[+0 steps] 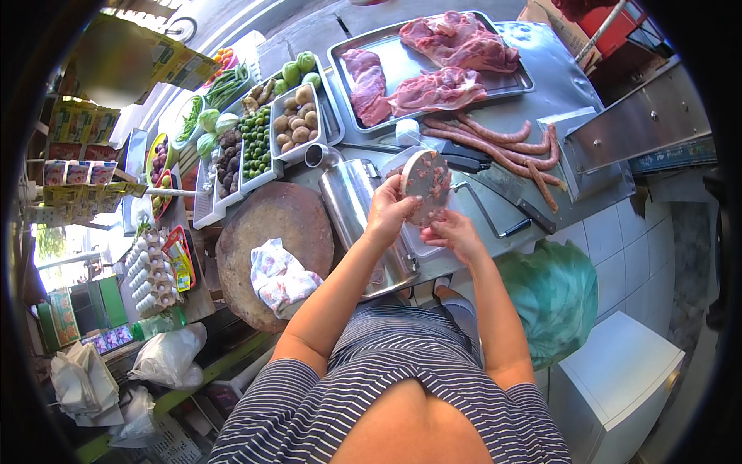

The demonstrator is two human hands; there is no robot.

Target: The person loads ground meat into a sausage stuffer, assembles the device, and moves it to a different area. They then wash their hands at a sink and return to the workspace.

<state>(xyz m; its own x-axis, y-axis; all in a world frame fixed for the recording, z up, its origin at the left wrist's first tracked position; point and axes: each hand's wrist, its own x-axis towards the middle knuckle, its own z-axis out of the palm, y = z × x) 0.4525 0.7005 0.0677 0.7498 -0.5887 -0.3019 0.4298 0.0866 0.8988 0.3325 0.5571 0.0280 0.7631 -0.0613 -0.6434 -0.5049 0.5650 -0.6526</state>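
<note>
Over the worktop (553, 69), at its near edge: a disc (425, 182) is held up in front of the body, tilted, pale at the rim, with bits of mince (442, 185) stuck to its grey face

Left hand (389, 210): the grip pinches the disc at its lower left, thumb laid across the face, the other fingers mostly hidden by the disc

Right hand (461, 236): fingers curl in at the disc's lower edge; I cannot tell whether this grip presses on the rim, pinches a scrap of mince or only rests there

Disc to grip: the plate rises above both hands, its lower left inside the left grip, its bottom edge just beside or touching the right fingertips

Handling: the disc looks stiff and probably has some weight for its size; the mince should be soft, sticky and greasy, so the face is likely slippery

Best hold: opposite sides of the rim, or thumb and fingers pinching through the edge, clear of the smeared part

Cylinder (363, 220): steel, lying just left of the disc, between it and the round block (255, 224), on which a crumpled cloth (280, 274) rests

Right of the hands: a knife (533, 214) lies on the worktop near a coil of sausage (502, 147)

Beyond: raw meat (456, 46) fills much of a metal tray (338, 73)
</note>
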